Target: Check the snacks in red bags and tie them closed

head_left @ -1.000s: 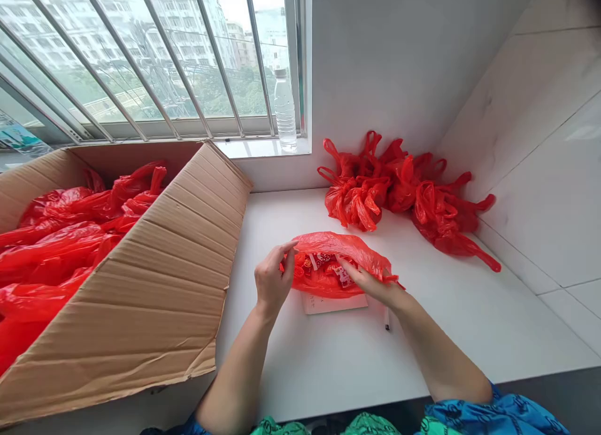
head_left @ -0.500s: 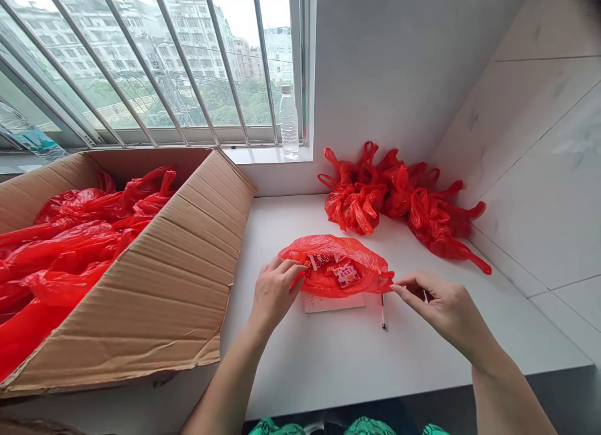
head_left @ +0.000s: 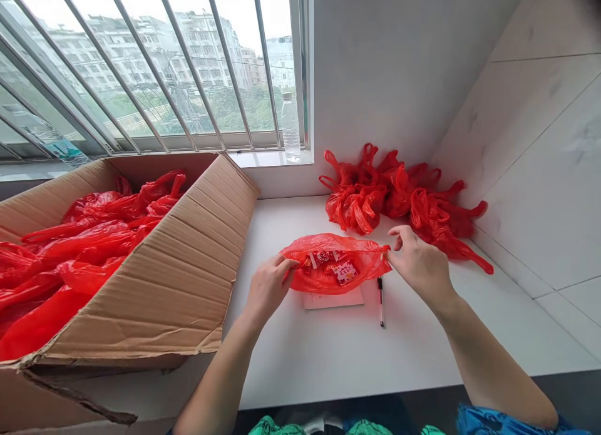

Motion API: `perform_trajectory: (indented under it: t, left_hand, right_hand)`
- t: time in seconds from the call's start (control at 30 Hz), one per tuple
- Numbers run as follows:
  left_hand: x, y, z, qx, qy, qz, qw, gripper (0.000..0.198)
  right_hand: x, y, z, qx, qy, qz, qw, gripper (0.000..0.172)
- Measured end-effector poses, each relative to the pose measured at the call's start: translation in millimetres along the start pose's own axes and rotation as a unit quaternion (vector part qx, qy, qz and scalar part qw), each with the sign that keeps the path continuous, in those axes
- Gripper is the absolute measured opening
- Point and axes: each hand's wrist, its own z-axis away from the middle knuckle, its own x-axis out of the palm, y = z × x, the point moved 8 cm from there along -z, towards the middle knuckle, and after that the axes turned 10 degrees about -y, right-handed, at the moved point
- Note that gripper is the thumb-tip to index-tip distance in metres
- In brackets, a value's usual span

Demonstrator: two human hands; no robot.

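An opened red plastic bag (head_left: 328,287) lies in front of me, its mouth facing up, with small red and white printed packets (head_left: 345,272) inside. My left hand (head_left: 270,285) pinches the left edge of its mouth. At the bag's right corner, my right hand (head_left: 419,263) holds the plastic between thumb and fingers. Partly under the bag is a pale notepad (head_left: 334,299), and a pen (head_left: 382,303) lies to the right of it.
A large cardboard box (head_left: 164,278) full of red bags (head_left: 94,241) stands at the left. Several tied red bags (head_left: 359,203) sit against the wall on the white table (head_left: 300,372). A clear bottle (head_left: 290,128) stands on the windowsill.
My right hand has moved up and slightly left and now grips the bag's right corner, lifting it a little. More of the pen shows. The view has shifted slightly left.
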Motion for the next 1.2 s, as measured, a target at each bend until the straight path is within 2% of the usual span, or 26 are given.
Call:
perform_trajectory:
  t: [0.07,0.1,0.17,0.2,0.23,0.3,0.4,0.53,0.63,0.73,0.83,0.97,1.07,1.13,1.2]
  left_hand:
    - [-19.3,-2,-3,-0.013,0.051,0.107,0.993,0.020]
    - [-30.8,-2,-5,-0.016,0.088,0.175,0.981,0.020]
    - [-54.5,-1,-11,-0.017,0.172,0.316,0.933,0.020]
    - [-65.0,1,-15,-0.017,0.212,0.378,0.901,0.021]
    - [-74.1,3,-20,-0.015,0.244,0.429,0.870,0.023]
    - [-89.0,9,-30,-0.003,0.289,0.495,0.819,0.023]
    - [-105.5,10,-39,0.020,0.342,0.537,0.771,0.021]
    - [-112.8,-11,-41,0.026,0.391,0.579,0.715,0.021]
    - [-112.8,-29,-41,0.020,0.395,0.622,0.676,0.022]
    - [-112.8,-34,-43,0.024,0.373,0.658,0.653,0.022]
    - [-112.8,-29,-44,0.030,0.357,0.673,0.648,0.018]
    - [-111.0,-19,-48,0.047,0.338,0.663,0.667,0.011]
    - [-101.6,-10,-56,0.051,0.272,0.674,0.685,0.015]
    - [-94.0,-2,-59,0.050,0.225,0.679,0.697,0.018]
    - [-88.2,10,-60,0.049,0.183,0.662,0.725,0.019]
  right_hand:
    - [-5,1,-16,-0.009,-0.079,-0.062,0.995,0.014]
    - [-8,-2,-24,-0.029,-0.129,-0.118,0.984,0.017]
    - [-17,-16,-35,-0.084,-0.205,-0.256,0.941,0.023]
    - [-24,-24,-41,-0.109,-0.213,-0.324,0.915,0.024]
    - [-32,-30,-47,-0.128,-0.197,-0.386,0.892,0.025]
    - [-44,-37,-59,-0.137,-0.115,-0.490,0.853,0.023]
    - [-38,-36,-72,-0.105,0.002,-0.609,0.786,0.018]
    - [-17,-31,-83,-0.075,0.048,-0.701,0.707,0.014]
    - [-12,-22,-85,-0.058,0.082,-0.735,0.670,0.012]
    - [-9,-24,-85,-0.055,0.078,-0.759,0.644,0.010]
    - [-8,-38,-83,-0.089,0.053,-0.756,0.646,0.015]
    - [-8,-59,-78,-0.124,0.021,-0.739,0.662,0.036]
    - [-8,-77,-72,-0.144,-0.016,-0.688,0.711,0.059]
    - [-4,-92,-66,-0.154,-0.045,-0.630,0.760,0.073]
    - [2,-108,-59,-0.167,-0.072,-0.559,0.809,0.082]
